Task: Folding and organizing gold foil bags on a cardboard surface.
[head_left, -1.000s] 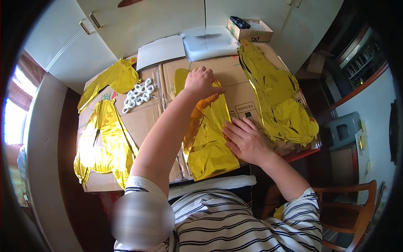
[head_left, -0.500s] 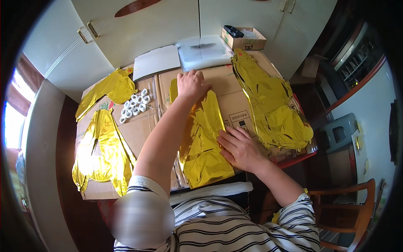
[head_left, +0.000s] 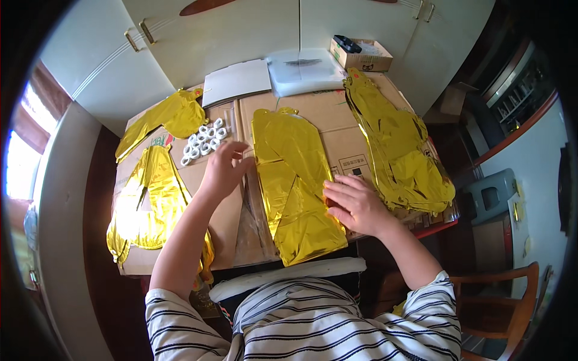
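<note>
A folded gold foil balloon (head_left: 295,186) lies flat in front of me on the cardboard-covered table, its rounded end away from me. My right hand (head_left: 356,203) rests on its right edge, fingers stretched out and together. My left hand (head_left: 226,171) hovers just left of the balloon, apart from it. Its fingers are bent, with a gap between them and the thumb, and nothing shows in it. Several small white rolls (head_left: 205,141) sit in a cluster beyond that hand.
A stack of gold foil balloons (head_left: 400,150) lies at the right. Two gold foil pieces, one far (head_left: 174,117) and one near (head_left: 150,198), lie at the left. White sheets (head_left: 238,83), clear plastic bags (head_left: 307,72) and a small box (head_left: 364,55) line the back. A wooden chair (head_left: 494,277) stands right.
My left hand has come off the balloon's far end, moving left and toward me. The balloon now lies smoother and flatter. My right hand stays at its right edge. The view has shifted slightly.
</note>
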Demonstrator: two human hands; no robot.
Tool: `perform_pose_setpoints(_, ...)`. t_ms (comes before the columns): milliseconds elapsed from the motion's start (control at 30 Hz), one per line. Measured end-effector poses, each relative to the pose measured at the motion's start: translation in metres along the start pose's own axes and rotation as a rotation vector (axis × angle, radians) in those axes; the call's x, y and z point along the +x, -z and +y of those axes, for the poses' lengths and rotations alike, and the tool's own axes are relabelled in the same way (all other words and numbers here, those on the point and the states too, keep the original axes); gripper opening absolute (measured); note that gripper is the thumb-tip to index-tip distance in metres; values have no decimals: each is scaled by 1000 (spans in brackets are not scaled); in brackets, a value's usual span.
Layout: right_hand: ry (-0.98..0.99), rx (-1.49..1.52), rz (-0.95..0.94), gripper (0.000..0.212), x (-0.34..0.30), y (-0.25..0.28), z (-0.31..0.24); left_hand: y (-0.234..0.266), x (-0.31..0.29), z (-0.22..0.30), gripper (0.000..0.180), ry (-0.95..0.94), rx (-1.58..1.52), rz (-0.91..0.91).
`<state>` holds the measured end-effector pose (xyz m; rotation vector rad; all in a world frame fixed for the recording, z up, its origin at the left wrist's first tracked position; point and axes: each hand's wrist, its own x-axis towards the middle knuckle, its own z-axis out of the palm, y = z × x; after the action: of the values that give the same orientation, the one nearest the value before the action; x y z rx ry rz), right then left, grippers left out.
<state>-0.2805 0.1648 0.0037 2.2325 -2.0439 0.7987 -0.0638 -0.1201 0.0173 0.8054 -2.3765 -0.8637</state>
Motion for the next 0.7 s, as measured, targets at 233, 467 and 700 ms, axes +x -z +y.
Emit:
perform_pose_setpoints(233, -26, 231, 111, 23, 37, 20, 21, -4, 54, -19, 79, 298, -206, -17)
perform_pose_setpoints(467, -646, 443, 32, 17, 75, 10, 80, -14, 73, -3, 96, 325, -2, -100)
perform_pose_setpoints(700, -1028, 803, -260, 15, 147, 9, 95, -23, 102, -22, 108, 378, -4, -27)
